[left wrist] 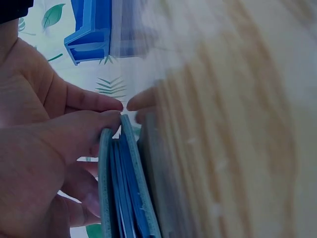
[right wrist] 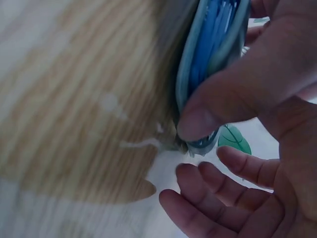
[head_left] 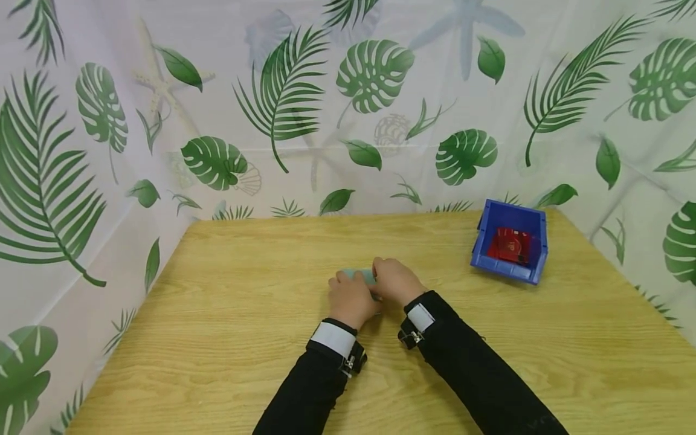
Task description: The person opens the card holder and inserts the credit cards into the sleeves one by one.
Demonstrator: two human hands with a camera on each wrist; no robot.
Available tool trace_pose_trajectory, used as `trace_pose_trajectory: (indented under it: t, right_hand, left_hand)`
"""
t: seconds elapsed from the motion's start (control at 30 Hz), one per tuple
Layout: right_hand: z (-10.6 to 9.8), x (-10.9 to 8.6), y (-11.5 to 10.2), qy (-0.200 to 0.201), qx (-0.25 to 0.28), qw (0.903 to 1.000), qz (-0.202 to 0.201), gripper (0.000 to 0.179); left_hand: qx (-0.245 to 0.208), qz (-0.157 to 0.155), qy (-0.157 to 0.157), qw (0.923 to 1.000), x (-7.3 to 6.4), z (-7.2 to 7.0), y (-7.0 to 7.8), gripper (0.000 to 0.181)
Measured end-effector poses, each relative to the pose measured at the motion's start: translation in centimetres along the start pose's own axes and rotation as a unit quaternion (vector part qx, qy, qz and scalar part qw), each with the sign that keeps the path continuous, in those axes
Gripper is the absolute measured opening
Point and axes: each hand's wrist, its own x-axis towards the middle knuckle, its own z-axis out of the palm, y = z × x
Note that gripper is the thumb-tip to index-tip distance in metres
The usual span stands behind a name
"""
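A light-teal wallet (head_left: 360, 276) stands on edge just above the wooden table, mostly covered by both hands in the head view. Thin blue leaves (left wrist: 128, 198) show between its two covers in the left wrist view. My left hand (head_left: 350, 298) grips the wallet, thumb along the near cover and fingers behind. My right hand (head_left: 399, 283) is at its right end. In the right wrist view a thumb (right wrist: 213, 111) lies over that end of the wallet (right wrist: 184, 74), while the right fingers (right wrist: 223, 193) curl loosely beyond it.
A blue open bin (head_left: 536, 257) stands at the table's back right, holding red flat packets (head_left: 511, 244). The wood-grain table (head_left: 228, 338) is bordered by a leaf-print cloth (head_left: 304, 181) behind and at both sides.
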Motion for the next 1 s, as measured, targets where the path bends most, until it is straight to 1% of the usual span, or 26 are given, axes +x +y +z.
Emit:
trace_pose_trajectory:
  t: [0.1,0.17,0.23,0.33,0.4,0.47,0.53,0.7,0.8,1.0]
  right_hand:
    - [0.10,0.07,-0.18,0.009,-0.038,0.9991,-0.018,0.016]
    - [0.20,0.16,-0.25,0.009,-0.076,0.9960,-0.046,0.017]
    - [0.27,0.21,-0.29,0.011,-0.122,0.9888,-0.085,0.018]
    - [0.36,0.21,-0.37,0.019,-0.181,0.9733,-0.140,0.018]
    - [0.41,0.15,-0.41,0.023,-0.202,0.9662,-0.159,0.018]
    - [0.47,0.12,-0.41,0.025,-0.214,0.9622,-0.167,0.018]
    - [0.55,0.11,-0.35,0.030,-0.222,0.9589,-0.174,0.017]
    - [0.74,0.25,-0.14,0.043,-0.232,0.9527,-0.191,0.016]
    - [0.82,0.33,-0.12,0.048,-0.229,0.9519,-0.198,0.017]
    - [0.97,0.12,-0.13,0.068,-0.224,0.9484,-0.214,0.014]
  left_hand:
    - [-0.006,-0.004,0.001,1.0000,0.11,-0.17,0.22,0.053]
    - [-0.010,-0.006,-0.003,0.9999,0.19,-0.29,0.33,0.052]
    - [-0.010,-0.005,-0.005,0.9999,0.26,-0.45,0.41,0.052]
    - [-0.005,-0.008,-0.019,0.9998,0.36,-0.67,0.46,0.055]
    - [-0.005,-0.014,-0.030,0.9994,0.43,-0.71,0.46,0.057]
    - [-0.003,-0.019,-0.039,0.9991,0.50,-0.66,0.43,0.059]
    - [0.002,-0.017,-0.039,0.9991,0.54,-0.54,0.38,0.058]
    - [0.055,0.020,-0.025,0.9980,0.47,-0.62,0.27,0.053]
    - [0.079,0.032,-0.026,0.9960,0.44,-0.75,0.25,0.052]
    - [0.075,0.026,-0.037,0.9962,0.52,-0.56,0.15,0.045]
